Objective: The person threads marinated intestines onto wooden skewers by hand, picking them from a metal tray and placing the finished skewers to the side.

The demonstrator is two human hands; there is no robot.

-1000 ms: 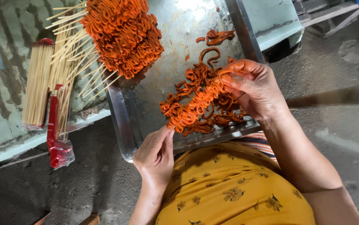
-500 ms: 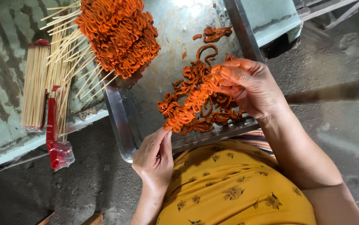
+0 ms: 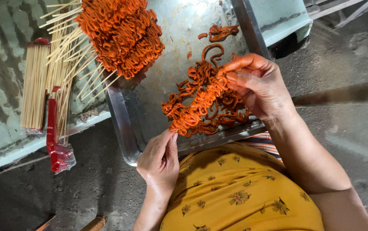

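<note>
A limp, greasy-looking orange skewered strip [image 3: 199, 102] is pinched by left hand [image 3: 160, 160] at its near end, right hand [image 3: 258, 85] gripping the far end over the metal tray [image 3: 126, 128]; best supported at both ends.

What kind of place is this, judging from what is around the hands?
Probably an informal outdoor or street-side food preparation spot. A metal tray holds orange marinated strips, finished skewers are piled at its far end, and bundles of bamboo sticks lie on a worn bench above rough concrete ground.

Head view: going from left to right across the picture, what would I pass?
Bundle of bamboo sticks → red plastic wrapper → pile of finished orange skewers → left hand → skewer being threaded → right hand.
</note>
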